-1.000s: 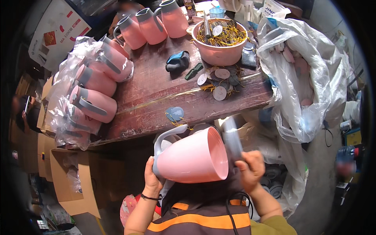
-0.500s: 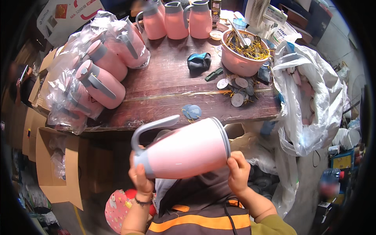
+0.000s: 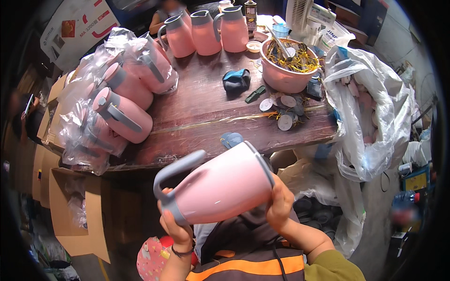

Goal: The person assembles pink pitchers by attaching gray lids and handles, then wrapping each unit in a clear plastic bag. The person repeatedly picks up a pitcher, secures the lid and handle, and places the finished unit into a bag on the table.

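While I've got the pink jug [image 3: 220, 187] tipped sideways, my left hand [image 3: 176, 229] clamps its top end and my right hand [image 3: 280, 206] cups the base. Looks like I'm mid-inspection. Next I'd guess it needs a slow turn, fingers kept tight.

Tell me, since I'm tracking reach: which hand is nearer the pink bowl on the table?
Right. The right hand grips the base end of the pink jug, below the pink bowl; the left hand holds the handle end, farther left.

3 upright pink jugs [image 3: 205, 32], 1 held jug [image 3: 220, 187], 1 pink bowl [image 3: 283, 75].
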Motion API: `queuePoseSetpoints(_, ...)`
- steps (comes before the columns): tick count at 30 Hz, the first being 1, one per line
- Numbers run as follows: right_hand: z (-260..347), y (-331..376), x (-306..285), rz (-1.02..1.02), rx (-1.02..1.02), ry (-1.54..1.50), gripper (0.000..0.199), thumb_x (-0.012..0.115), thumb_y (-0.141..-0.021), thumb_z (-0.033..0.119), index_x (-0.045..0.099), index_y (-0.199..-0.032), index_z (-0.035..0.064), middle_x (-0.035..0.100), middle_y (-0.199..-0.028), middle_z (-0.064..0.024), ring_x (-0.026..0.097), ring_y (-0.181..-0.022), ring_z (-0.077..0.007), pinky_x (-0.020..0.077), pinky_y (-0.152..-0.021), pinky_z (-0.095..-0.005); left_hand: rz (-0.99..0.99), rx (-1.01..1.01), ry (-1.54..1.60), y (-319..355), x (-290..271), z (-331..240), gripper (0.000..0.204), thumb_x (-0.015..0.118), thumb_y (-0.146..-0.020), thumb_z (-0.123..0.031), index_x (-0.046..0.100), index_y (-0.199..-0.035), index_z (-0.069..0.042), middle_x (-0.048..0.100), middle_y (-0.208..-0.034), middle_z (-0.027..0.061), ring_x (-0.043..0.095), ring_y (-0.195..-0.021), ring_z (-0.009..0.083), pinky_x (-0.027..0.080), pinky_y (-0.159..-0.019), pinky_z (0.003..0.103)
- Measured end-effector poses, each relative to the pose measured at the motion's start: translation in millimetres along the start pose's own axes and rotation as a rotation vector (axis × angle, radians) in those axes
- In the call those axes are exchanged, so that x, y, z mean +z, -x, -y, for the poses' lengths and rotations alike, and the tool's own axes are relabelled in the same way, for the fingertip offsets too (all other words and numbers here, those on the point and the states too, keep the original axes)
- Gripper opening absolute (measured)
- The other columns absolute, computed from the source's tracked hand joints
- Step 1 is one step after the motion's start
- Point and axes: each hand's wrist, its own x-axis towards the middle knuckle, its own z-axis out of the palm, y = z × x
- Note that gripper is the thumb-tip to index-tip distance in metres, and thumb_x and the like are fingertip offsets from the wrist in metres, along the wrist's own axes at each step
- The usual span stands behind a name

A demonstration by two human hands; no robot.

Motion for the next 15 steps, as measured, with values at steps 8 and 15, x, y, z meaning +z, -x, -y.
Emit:
queuePoseSetpoints(8, -16, -8, -7, 0.067, 0.335, -0.448, 0.044, 0.043, -0.102, 0.032, 0.057, -0.118, -0.0059, 0.061, -0.107, -0.0095, 0.052, -0.103, -0.0171, 0.0383, -0.092, -0.0299, 0.209, 0.532, -0.488, -15, -23, -35, 0.076, 0.060, -0.084, -0.062, 0.064, -0.108, 0.010, 0.035, -0.144, 0.0149, 0.041, -0.128, 0.0269, 0.034, -0.103, 0.040)
queuePoseSetpoints(15, 3, -5, 0, -0.012, -0.203, 0.096, 0.045, 0.051, -0.096, 0.038, 0.069, -0.102, -0.0028, 0.058, -0.103, -0.0146, 0.053, -0.095, -0.0225, 0.0413, -0.085, -0.0328, -0.042, -0.082, 0.129, -4, 11, -10, 0.058, 0.042, -0.095, -0.048, 0.051, -0.124, 0.001, 0.055, -0.124, 0.0121, 0.054, -0.113, 0.0235, 0.040, -0.100, 0.037)
